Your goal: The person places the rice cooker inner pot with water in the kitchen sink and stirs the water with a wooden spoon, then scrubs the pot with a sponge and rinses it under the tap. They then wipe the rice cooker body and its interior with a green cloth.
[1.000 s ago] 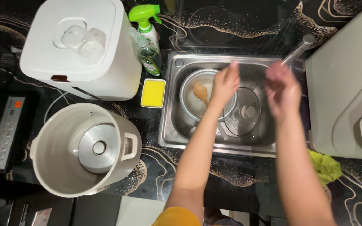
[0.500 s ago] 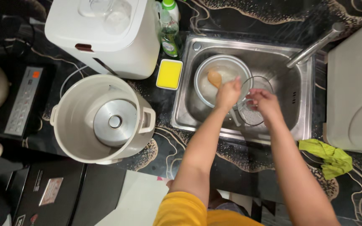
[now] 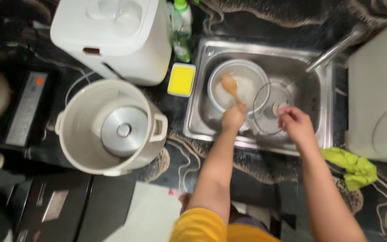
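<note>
Left grip: the left hand [image 3: 234,117] is clenched around the handle of the wooden spoon [image 3: 229,85], at the near rim of the pot.
Spoon: its rounded head lies inside the pot, tilted up and away from the hand.
Right grip: the right hand [image 3: 294,123] has its fingers curled at the knob of the glass lid [image 3: 269,107]; whether they actually pinch the knob I cannot tell.
Lid: round, clear, metal-rimmed, lying in the sink just right of the pot and overlapping its edge.
Pot: the metal pot [image 3: 238,87] sits in the left half of the sink, with something pale and cloudy in it.
Sink: the steel sink [image 3: 319,112] is set into the dark patterned counter [image 3: 265,27]; the tap [image 3: 332,51] reaches in from the upper right.
Left of sink: a yellow sponge [image 3: 181,79] lies just beside the rim, and a green bottle [image 3: 181,27] stands behind it.
Further left: an open cooker [image 3: 108,127] shows a round metal plate at its bottom, and a white appliance [image 3: 113,38] stands behind it.
Right of sink: a green cloth [image 3: 352,168] is bunched on the counter near the right forearm.
</note>
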